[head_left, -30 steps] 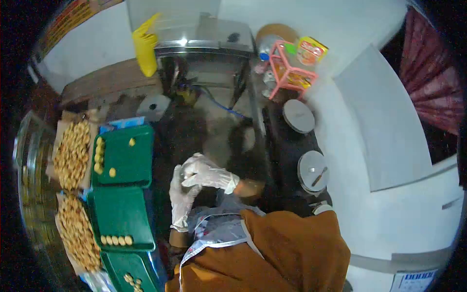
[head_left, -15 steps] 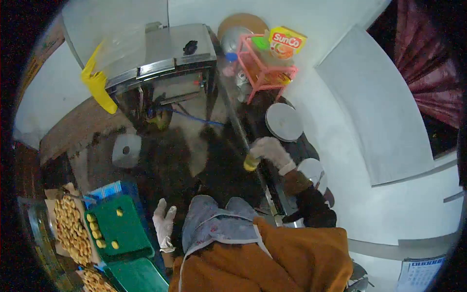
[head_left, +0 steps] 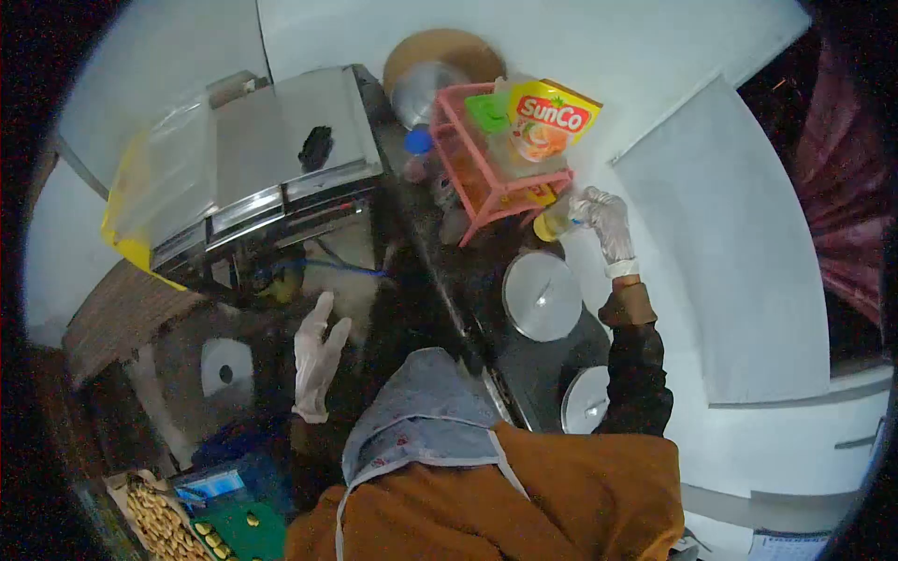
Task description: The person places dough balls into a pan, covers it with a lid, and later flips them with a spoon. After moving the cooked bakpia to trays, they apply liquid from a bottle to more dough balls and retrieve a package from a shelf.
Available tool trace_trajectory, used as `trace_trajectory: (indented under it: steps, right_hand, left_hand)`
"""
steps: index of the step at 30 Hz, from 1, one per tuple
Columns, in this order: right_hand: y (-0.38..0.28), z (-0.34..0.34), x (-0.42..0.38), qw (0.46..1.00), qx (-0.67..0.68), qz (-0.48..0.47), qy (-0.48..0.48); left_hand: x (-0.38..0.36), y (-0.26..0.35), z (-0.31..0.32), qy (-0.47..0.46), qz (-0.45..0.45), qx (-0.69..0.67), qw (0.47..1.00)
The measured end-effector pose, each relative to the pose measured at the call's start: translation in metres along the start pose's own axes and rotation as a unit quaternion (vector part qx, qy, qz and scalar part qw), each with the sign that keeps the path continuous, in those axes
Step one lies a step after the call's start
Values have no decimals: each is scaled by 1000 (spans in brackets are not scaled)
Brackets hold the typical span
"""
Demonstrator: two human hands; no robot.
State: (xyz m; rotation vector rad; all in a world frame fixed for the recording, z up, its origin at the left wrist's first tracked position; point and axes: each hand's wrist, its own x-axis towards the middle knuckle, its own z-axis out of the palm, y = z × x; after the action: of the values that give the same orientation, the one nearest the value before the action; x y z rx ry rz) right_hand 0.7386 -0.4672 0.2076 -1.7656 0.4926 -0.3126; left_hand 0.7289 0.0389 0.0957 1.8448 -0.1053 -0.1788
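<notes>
From the head camera I saw the gloved right hand (head_left: 603, 220) closed around a small bottle with a yellow cap (head_left: 554, 224), raised just beside the lower right corner of the pink wire rack (head_left: 486, 178). The bottle lay nearly level, its capped end pointing toward the rack and its base hidden inside the fist. The right hand was by far the nearer of the two to the rack; the gloved left hand (head_left: 316, 355) hung open, fingers spread, holding nothing, well apart on the rack's far left over the dark floor. A SunCo pouch (head_left: 550, 117) leaned out of the rack's top, just above the bottle, and a blue-capped bottle (head_left: 418, 150) stood against the rack's left side. Below the rack, two round metal lids (head_left: 541, 294) covered pots on the dark counter directly under the raised forearm. Left of the rack stood a steel machine (head_left: 281, 159) with a clear bag (head_left: 164, 182) draped on it. Far below and left of the rack, a green tray (head_left: 234, 533) and a heap of small golden pieces (head_left: 159, 514) showed at the frame edge
</notes>
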Motion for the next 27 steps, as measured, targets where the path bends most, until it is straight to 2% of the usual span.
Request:
trace_trajectory:
  steps: [1, 6, 7, 10, 12, 14, 17, 19, 20, 23, 25, 27]
  right_hand:
    - [-3, -4, 20, 1000, -3, 9, 14]
    - [-16, 12, 104, 995, -1, -97, 13]
    - [-15, 16, 124, 993, -4, -118, 13]
    - [-9, 30, 162, 963, -200, -172, -51]
    - [4, 43, 179, 930, -291, -209, -85]
    - [49, 50, 203, 907, -324, -256, -85]
    - [127, 59, 238, 875, -366, -313, -53]
    - [128, 62, 236, 841, -431, -320, -58]
    - [125, 62, 234, 818, -472, -321, -68]
    - [118, 62, 230, 902, -318, -280, -86]
    - [108, 58, 229, 933, -263, -229, -85]
    - [122, 42, 230, 951, -131, -274, -54]
  left_hand:
    - [21, -3, 17, 1, 22, -13, 1000]
    - [101, 25, 76, -29, 23, -17, 999]
    - [117, 27, 82, -27, 65, 3, 998]
    - [136, 18, 94, 0, 201, 78, 976]
    - [146, 8, 97, 8, 156, 3, 988]
    - [157, 5, 94, 9, 107, -14, 994]
    - [169, 20, 88, -4, 16, 43, 999]
    - [176, 26, 87, -14, -40, 80, 996]
    - [178, 22, 88, -12, -34, 54, 998]
    - [182, 12, 96, -30, -1, -10, 1000]
    - [198, 16, 108, -54, 30, -31, 998]
    - [217, 26, 123, -65, 29, -37, 997]
